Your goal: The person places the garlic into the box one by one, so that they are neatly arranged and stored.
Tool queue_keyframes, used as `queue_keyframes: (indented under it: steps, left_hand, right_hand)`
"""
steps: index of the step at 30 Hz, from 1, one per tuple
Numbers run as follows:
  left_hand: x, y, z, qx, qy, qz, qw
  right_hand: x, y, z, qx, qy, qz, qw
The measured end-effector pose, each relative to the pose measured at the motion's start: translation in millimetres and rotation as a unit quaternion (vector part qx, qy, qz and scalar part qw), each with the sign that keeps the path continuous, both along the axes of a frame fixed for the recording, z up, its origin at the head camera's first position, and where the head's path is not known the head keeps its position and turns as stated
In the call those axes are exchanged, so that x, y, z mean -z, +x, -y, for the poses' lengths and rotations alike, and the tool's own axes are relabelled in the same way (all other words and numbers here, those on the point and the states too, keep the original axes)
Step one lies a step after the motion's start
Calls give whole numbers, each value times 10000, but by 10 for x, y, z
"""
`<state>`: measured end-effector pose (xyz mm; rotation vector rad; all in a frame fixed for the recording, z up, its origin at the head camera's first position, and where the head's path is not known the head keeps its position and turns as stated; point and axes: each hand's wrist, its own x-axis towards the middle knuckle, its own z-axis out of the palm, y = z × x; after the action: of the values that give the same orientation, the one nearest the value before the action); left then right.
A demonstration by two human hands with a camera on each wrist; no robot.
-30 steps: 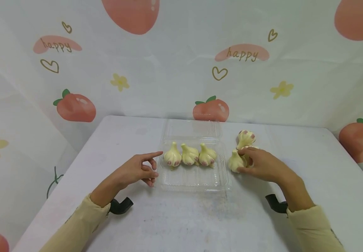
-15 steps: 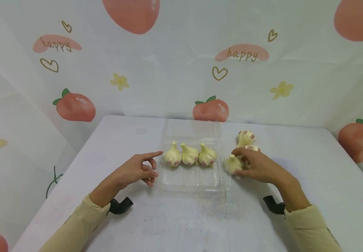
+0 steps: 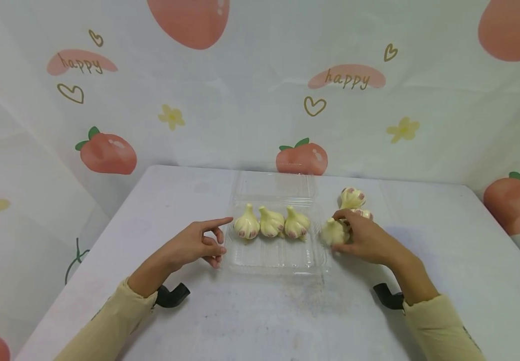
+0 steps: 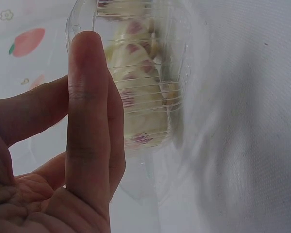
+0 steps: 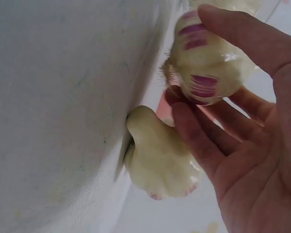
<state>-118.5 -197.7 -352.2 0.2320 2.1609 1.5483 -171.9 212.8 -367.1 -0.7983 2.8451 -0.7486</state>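
Note:
My right hand (image 3: 365, 240) grips a garlic bulb (image 3: 334, 232) between thumb and fingers, just right of a clear plastic box. In the right wrist view that garlic bulb (image 5: 208, 58) shows purple streaks and roots, held off the table. The lidded box (image 3: 269, 256) lies with its lid folded back. Three garlic bulbs (image 3: 272, 221) stand in a row along its rear half. My left hand (image 3: 194, 244) is at the box's left edge, index finger extended, the others loosely bent. Whether its fingertips touch the box is hard to tell.
Behind my right hand lie loose garlic bulbs (image 3: 352, 198), one partly covered by the hand. The white table (image 3: 264, 316) ends at the back against a fruit-printed cloth (image 3: 242, 100). Black curved pieces (image 3: 173, 296) sit at both wrists.
My right hand has moved left, carrying the garlic bulb from beside the loose ones toward the box's right edge. The left hand has stayed in place.

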Motion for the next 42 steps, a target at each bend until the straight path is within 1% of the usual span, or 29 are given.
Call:
queue_keyframes:
  steps: [4, 7, 10, 14, 18, 20, 26, 29, 33, 37, 42]
  left_hand:
    - [-12, 0, -3, 2, -4, 17, 10000]
    - [-17, 1, -3, -7, -23, 26, 10000]
    - [-14, 2, -2, -12, -25, 28, 10000]
    - [-9, 4, 1, -10, -9, 40, 10000]
    - [-9, 8, 3, -5, -4, 50, 10000]
    - [-10, 9, 2, 0, -4, 50, 10000]
    - [-13, 7, -1, 10, -34, 36, 10000]
    - [-11, 4, -2, 9, -47, 36, 10000]
    - [-7, 1, -5, 29, -58, 28, 10000]
    - [-7, -2, -8, 60, -52, 20, 10000]
    - [-8, 2, -4, 17, -68, 14, 10000]
  right_hand:
    - [-11, -24, -3, 132, -189, -70, 9997]
    - [-18, -32, -6, 126, -243, -258, 9993]
    - [-22, -29, -12, 182, -300, -342, 9988]
    - [-21, -29, -22, 299, -398, -340, 9982]
    - [-26, -26, -28, 324, -452, -341, 9979]
    - [-28, -25, -32, 336, -448, -290, 9980]
    - [-17, -35, -48, 326, -268, 222, 9989]
    - [-8, -43, -60, 251, -276, 336, 9987]
    - [-7, -46, -93, 88, -415, 382, 9984]
    - [-21, -45, -147, -130, -567, 525, 9969]
    - [-28, -56, -209, -376, -736, 640, 9945]
